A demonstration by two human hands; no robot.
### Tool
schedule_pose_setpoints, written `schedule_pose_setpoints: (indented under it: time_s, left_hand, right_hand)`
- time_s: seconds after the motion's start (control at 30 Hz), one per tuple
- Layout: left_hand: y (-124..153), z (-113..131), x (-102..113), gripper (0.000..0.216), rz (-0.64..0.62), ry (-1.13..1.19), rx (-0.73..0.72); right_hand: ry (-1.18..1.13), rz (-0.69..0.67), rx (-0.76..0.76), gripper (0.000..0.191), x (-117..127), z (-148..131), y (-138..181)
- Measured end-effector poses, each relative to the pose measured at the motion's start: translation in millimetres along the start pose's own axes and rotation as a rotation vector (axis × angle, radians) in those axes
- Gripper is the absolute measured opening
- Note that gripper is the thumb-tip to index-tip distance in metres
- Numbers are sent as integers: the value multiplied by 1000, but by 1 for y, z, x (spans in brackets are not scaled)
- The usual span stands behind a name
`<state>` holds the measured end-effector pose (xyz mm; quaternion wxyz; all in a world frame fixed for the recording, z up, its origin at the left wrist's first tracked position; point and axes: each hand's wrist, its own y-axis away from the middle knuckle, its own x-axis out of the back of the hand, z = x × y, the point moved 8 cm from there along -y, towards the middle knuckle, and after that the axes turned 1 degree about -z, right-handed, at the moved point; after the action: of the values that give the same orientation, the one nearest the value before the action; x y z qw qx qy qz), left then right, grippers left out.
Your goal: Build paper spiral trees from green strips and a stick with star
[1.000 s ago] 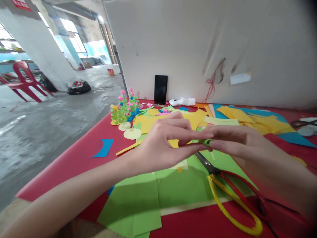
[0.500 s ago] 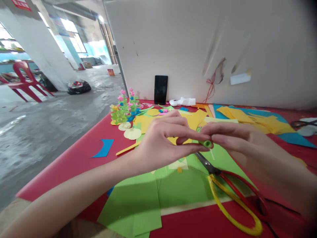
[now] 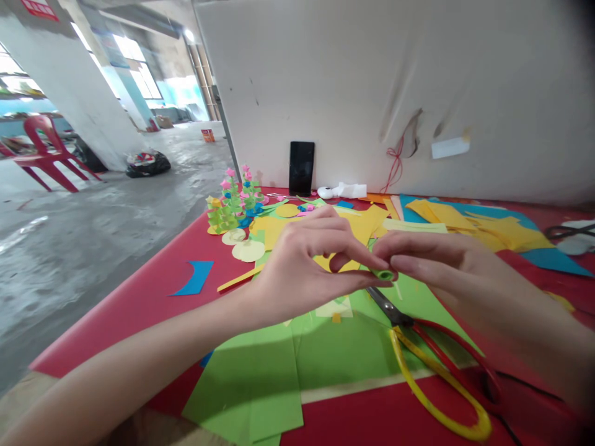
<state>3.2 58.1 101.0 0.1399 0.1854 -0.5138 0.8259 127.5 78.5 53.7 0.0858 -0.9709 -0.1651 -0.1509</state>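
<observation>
A small rolled piece of green paper (image 3: 383,274) is pinched at the fingertips of my left hand (image 3: 313,257), its open end showing. My right hand (image 3: 437,263) meets it from the other side, thumb and fingers closed on the same roll. Just below lie scissors (image 3: 395,316) with one yellow and one red handle, resting on sheets of green paper (image 3: 344,356). A pale yellow scrap (image 3: 334,308) is under my left hand.
Small paper trees with stars (image 3: 237,198) stand at the back left beside pale round discs (image 3: 248,250). A black phone (image 3: 302,168) leans on the white wall. Yellow paper (image 3: 506,229) and blue paper (image 3: 564,260) lie at right. A blue scrap (image 3: 198,277) is at left.
My right fingertips have shifted slightly left, over the roll. The roll's open end has tipped and dropped a little. Both hands stay on it.
</observation>
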Motion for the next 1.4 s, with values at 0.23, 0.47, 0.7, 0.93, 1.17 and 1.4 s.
schedule_pose_setpoints:
  time_s: [0.23,0.47,0.7,0.93,1.17,1.4]
  left_hand:
    - [1,-3,1,14,20,30,53]
    - [0,-1,0,10,-2,7,13]
    - [0,-1,-5,18,-76,-26,0]
    - [2,-3,-7,20,-89,-43,35]
    - [0,-6,-2,11,-24,-5,69]
    - [1,-7,-5,9,-59,-35,92]
  right_hand:
    - [49,-56,-24,14,-6,0,1]
    - [22,-112,0,10,-6,0,-3]
    - [14,-132,-11,12,-2,5,-2]
    - [-41,-77,-43,13,1,6,-3]
    - [-69,21,-53,12,6,11,-4]
    - [-67,113,-88,21,16,16,-4]
